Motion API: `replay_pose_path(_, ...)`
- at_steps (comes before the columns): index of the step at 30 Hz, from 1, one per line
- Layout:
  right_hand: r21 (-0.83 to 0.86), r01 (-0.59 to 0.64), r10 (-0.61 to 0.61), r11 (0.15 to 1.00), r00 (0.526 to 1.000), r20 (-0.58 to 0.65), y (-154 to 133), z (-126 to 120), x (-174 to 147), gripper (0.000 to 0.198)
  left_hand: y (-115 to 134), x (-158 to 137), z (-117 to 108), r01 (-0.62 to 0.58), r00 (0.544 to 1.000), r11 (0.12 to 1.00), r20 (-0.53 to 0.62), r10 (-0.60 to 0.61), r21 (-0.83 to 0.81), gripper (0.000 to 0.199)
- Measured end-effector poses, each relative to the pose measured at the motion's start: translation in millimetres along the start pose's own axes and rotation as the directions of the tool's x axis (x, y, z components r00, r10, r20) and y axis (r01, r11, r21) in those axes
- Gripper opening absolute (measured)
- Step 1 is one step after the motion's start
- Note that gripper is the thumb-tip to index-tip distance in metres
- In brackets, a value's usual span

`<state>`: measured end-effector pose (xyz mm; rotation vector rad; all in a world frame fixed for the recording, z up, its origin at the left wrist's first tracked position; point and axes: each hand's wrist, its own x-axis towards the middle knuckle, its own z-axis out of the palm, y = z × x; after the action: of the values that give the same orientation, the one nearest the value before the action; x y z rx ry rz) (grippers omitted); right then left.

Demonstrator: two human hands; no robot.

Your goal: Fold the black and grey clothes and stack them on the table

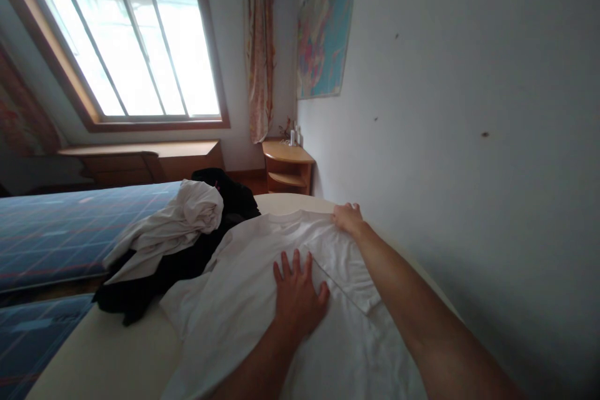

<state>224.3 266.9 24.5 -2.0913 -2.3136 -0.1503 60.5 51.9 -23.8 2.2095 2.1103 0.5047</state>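
Note:
A white T-shirt [253, 287] lies spread on a cream-coloured surface, its collar toward the far end. One sleeve is folded inward over the body on the right side. My left hand [300, 297] rests flat on the middle of the shirt, fingers spread, just left of that folded sleeve. At the shirt's far right shoulder, my right hand [347, 219] has its fingers curled around the fabric edge; the fingertips are partly hidden.
To the left lie a crumpled whitish garment [187, 215] and black clothing [173, 272]. Blue checked bedding [84, 225] stretches beyond them. A white wall [459, 106] runs close along the right. Past the far end stands a small wooden corner shelf [288, 153] holding small items.

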Motion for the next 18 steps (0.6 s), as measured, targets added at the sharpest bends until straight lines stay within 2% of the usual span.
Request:
replay_pose_path(7, 0.019, -0.019, 0.021, 1.0, 0.995, -0.093, 7.5, -3.5, -3.1, 0.026, -1.1, -0.3, 1.7, -0.004, 1.0, 1.0, 0.004, 0.004, 0.001, 0.07)
replay_pose_path(13, 0.071, -0.06, 0.073, 0.996, 0.979, -0.189, -2.4, 4.4, -12.3, 0.026, -1.0, -0.1, 1.8, -0.009, 1.0, 1.0, 0.002, 0.009, -0.011, 0.069)
replay_pose_path(16, 0.108, 0.003, 0.019, 0.994, 0.978, -0.208, -18.8, 6.2, -17.6, 0.028, -0.3, 0.6, 1.0, -0.008, 1.0, 1.0, 0.013, 0.008, -0.008, 0.069)
replay_pose_path(18, 0.14, 0.104, -0.075, 0.985, 0.978, -0.194, -34.9, 7.1, -21.5, 0.03, 0.0, 0.7, 0.4, -0.012, 1.0, 1.0, 0.022, 0.012, 0.0, 0.069)
